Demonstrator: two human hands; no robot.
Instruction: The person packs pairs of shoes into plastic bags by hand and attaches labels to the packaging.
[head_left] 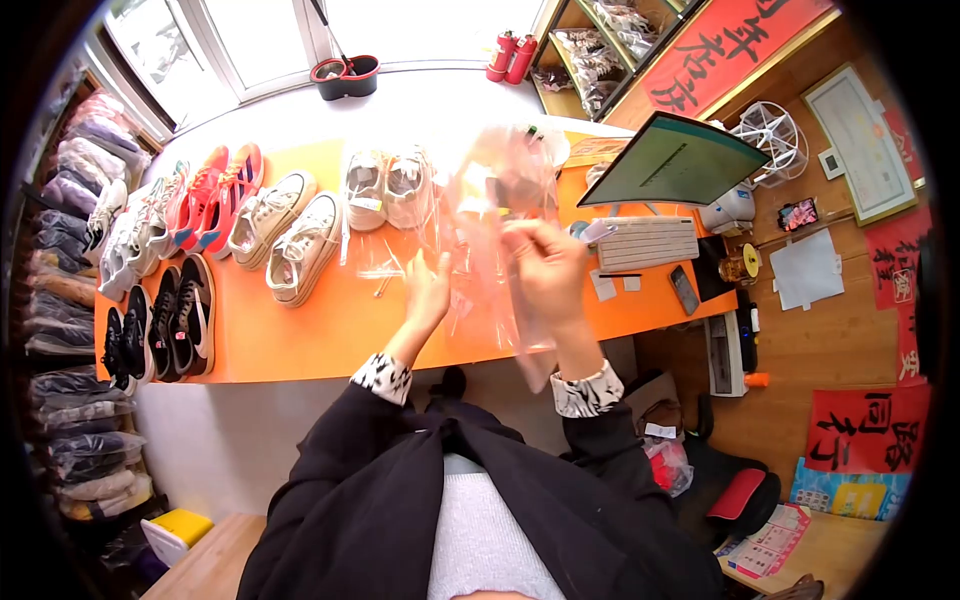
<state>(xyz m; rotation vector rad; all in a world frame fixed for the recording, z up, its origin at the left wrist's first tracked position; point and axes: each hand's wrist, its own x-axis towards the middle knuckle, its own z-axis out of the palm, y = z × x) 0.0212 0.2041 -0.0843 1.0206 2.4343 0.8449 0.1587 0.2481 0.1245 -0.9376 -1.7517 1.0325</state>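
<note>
At left centre, coral-red sneakers (240,190) stand on the orange tabletop (360,325); their markings are too small to read. In the upper centre, white shoes (388,190) show blurrily through clear plastic. Right of them, the left hand (428,290) has its fingers raised at the film; whether they pinch it is unclear. The right hand (550,265) grips a glossy transparent plastic bag (495,200) above the tabletop, its contents obscured by glare. At upper right, a red banner (725,55) reads "年店庆", its top cut off.
</note>
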